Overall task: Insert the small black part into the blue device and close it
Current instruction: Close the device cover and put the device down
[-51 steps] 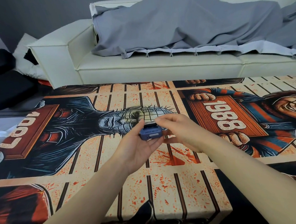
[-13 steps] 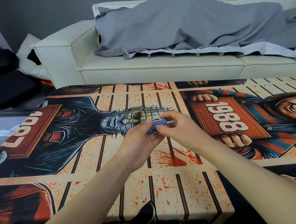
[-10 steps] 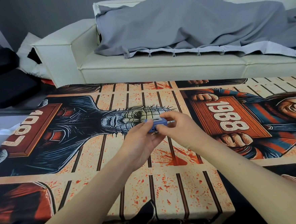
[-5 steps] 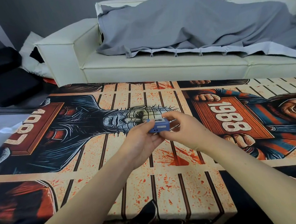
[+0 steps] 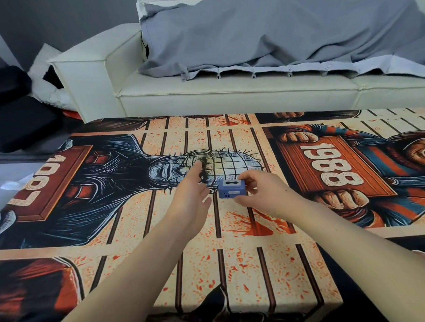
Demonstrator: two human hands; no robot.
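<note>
I note a cream sofa (image 5: 227,94) beyond the far edge, draped with a grey blanket (image 5: 272,31). The worktop (image 5: 239,272) carries a printed horror-poster cloth and little else that I can make out.

The left hand (image 5: 191,195) is spread, fingers (image 5: 194,171) extended and holding nothing; it stands just left of the device, apart from it. The right hand (image 5: 264,195) has its fingers (image 5: 245,181) curled around the blue device (image 5: 231,188), gripping it at the right side and from beneath, low over the cloth. Whether the device touches the cloth I cannot tell.

The device reads as a closed cube, with a pale slot-shaped marking on its top face. The small black part is not visible; I judge it already seated inside, though I cannot confirm it.

Assessment: the step in hand is confirming closure and setting down. To do it well, I would keep the right grip square on the side faces, press the lid evenly until flush all round, check for any gap along the seam, then lower the device flat and release only once it sits steady.
</note>
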